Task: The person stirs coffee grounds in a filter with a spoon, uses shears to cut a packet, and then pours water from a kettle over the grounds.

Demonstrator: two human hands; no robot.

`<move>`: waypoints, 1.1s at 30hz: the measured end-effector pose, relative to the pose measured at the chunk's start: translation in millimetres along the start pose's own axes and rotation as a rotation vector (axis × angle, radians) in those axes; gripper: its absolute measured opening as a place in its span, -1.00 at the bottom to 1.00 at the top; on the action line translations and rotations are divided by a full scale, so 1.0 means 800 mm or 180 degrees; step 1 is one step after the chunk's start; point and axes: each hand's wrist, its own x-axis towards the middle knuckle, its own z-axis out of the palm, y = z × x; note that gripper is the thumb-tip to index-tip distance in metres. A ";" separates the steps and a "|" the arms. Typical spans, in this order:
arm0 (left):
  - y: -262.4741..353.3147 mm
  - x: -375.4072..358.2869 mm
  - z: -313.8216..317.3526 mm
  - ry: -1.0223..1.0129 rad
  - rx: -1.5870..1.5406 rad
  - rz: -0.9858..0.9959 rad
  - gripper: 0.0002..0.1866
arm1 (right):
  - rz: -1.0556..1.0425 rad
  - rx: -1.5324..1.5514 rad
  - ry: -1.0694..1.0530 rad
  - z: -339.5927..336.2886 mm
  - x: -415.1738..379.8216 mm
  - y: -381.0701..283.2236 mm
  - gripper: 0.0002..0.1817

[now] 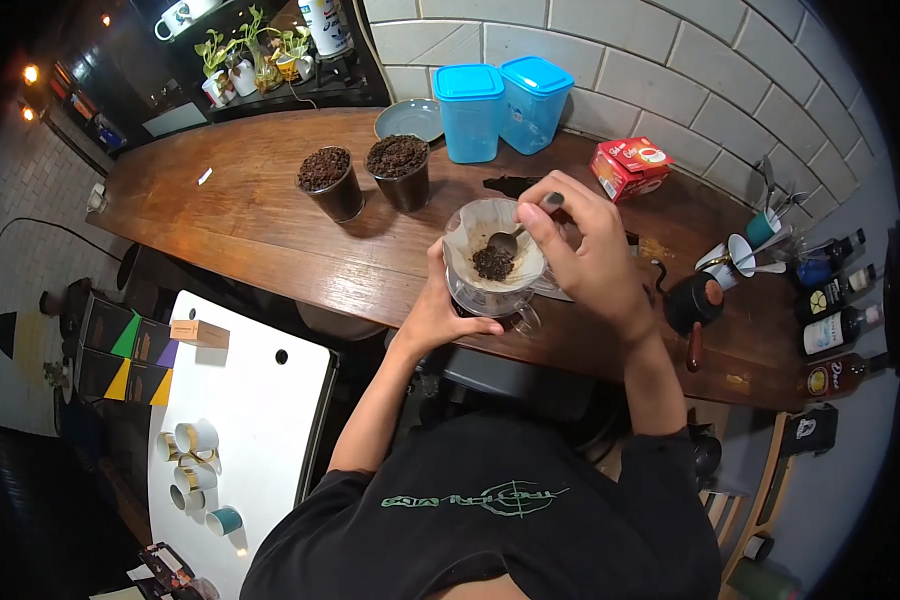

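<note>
A white paper filter sits in a clear dripper on a glass server with a handle, near the counter's front edge. Dark wet coffee grounds lie in the bottom of the filter. My left hand is wrapped round the left side of the dripper and server. Over the filter, my right hand pinches a spoon, whose bowl is down inside the filter just above or in the grounds. Two cups full of dark grounds stand behind and to the left.
Blue-lidded containers and a grey plate stand along the tiled wall. A red box is at the back right. A black kettle and bottles stand farther right. Several cups rest on a white table at lower left.
</note>
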 end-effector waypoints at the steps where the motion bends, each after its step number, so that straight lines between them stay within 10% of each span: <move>1: 0.000 0.001 -0.001 -0.0126 0.0184 -0.0138 0.38 | -0.0154 -0.0139 0.0202 0.002 -0.004 0.002 -0.83; 20: -0.011 -0.005 -0.004 -0.0083 0.0124 -0.0119 0.32 | 0.0581 0.1622 0.0478 0.014 -0.039 0.040 -0.61; 33: -0.010 -0.004 -0.002 -0.0013 -0.0047 -0.0091 0.21 | 0.1105 -0.0092 0.0277 0.057 -0.145 0.034 -0.81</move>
